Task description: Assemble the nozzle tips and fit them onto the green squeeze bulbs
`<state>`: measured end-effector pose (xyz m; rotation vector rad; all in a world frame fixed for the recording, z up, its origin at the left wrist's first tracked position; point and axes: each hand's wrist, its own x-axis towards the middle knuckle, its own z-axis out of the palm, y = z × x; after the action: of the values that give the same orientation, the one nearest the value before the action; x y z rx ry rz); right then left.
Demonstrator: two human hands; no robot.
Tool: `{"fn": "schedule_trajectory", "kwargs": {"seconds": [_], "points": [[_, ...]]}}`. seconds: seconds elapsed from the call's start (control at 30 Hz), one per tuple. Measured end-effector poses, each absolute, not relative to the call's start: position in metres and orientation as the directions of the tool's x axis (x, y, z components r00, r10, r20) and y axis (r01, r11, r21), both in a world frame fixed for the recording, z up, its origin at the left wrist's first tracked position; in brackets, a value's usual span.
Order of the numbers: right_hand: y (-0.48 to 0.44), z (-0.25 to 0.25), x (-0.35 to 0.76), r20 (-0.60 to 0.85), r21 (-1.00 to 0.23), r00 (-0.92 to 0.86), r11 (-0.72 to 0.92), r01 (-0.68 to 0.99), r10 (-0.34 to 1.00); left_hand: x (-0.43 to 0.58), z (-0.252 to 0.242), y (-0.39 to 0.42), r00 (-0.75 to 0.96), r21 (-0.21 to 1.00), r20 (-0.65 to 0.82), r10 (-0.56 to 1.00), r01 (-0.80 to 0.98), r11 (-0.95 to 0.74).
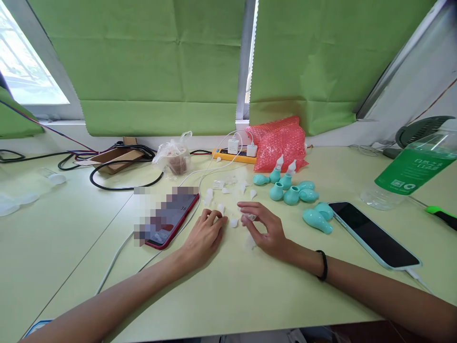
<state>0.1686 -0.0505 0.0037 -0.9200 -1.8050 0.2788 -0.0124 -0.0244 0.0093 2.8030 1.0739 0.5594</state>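
My right hand (266,231) pinches a small clear plastic piece (251,216) between thumb and fingers, just above the table. My left hand (203,236) rests on the table with its fingers curled and drawn together; what they hold, if anything, is hidden. A whitish nozzle tip (221,208) is right at its fingertips. Between the hands lies another small translucent tip (233,222). More translucent tips (208,196) and clear pieces (218,184) are scattered beyond. To the right are several teal squeeze bulbs (292,195), some upright, some on their sides; two upright ones carry clear tips (279,161).
A red-edged phone (173,219) lies left, a second phone (374,234) right. At the back are a pink bubble-wrap bag (280,145), a power strip (228,156), a bagged cup (176,162) and black cables (124,157). A large bottle (414,166) stands tilted at right.
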Motion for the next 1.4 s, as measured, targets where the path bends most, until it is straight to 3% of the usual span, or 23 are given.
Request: {"fn": "schedule_trajectory", "kwargs": {"seconds": [0.13,0.2,0.27,0.37,0.5,0.73,0.9,1.0,1.2,1.4], "points": [[-0.08,0.01,0.159,0.642,-0.553,-0.343,0.724,0.411,0.685,-0.015,0.007,-0.018,0.659,0.274,0.328,0.677,0.62,-0.736],[-0.088,0.012,0.154,0.54,-0.616,-0.434,0.69,0.38,0.721,-0.016,0.005,-0.016,0.62,0.35,0.344,0.706,0.613,-0.709],[-0.087,0.01,0.151,0.379,-0.746,-0.471,0.564,0.354,0.797,-0.016,0.006,-0.016,0.567,0.436,0.368,0.737,0.595,-0.676],[-0.071,0.006,0.151,0.219,-0.906,-0.355,0.324,0.271,0.909,-0.014,0.01,-0.02,0.485,0.557,0.408,0.773,0.539,-0.632],[-0.05,0.002,0.16,0.185,-0.975,-0.184,0.203,0.084,0.965,-0.01,0.016,-0.027,0.43,0.709,0.384,0.817,0.429,-0.559],[-0.046,-0.002,0.163,0.198,-0.98,-0.242,0.2,-0.017,0.95,-0.006,0.018,-0.031,0.34,0.894,0.231,0.912,0.295,-0.337],[-0.048,-0.002,0.161,0.066,-0.998,-0.211,0.061,-0.029,0.975,-0.005,0.02,-0.035,0.333,0.924,0.206,0.92,0.244,-0.295],[-0.047,0.0,0.162,0.067,-0.997,-0.199,0.074,0.032,0.978,-0.006,0.019,-0.035,0.342,0.907,0.254,0.905,0.239,-0.346],[-0.045,0.001,0.162,0.019,-0.999,-0.182,0.027,0.042,0.983,-0.009,0.014,-0.032,0.393,0.783,0.447,0.804,0.261,-0.564],[-0.046,0.001,0.162,0.008,-0.999,-0.18,0.017,0.048,0.984,-0.009,0.014,-0.033,0.442,0.697,0.455,0.773,0.363,-0.618]]}}
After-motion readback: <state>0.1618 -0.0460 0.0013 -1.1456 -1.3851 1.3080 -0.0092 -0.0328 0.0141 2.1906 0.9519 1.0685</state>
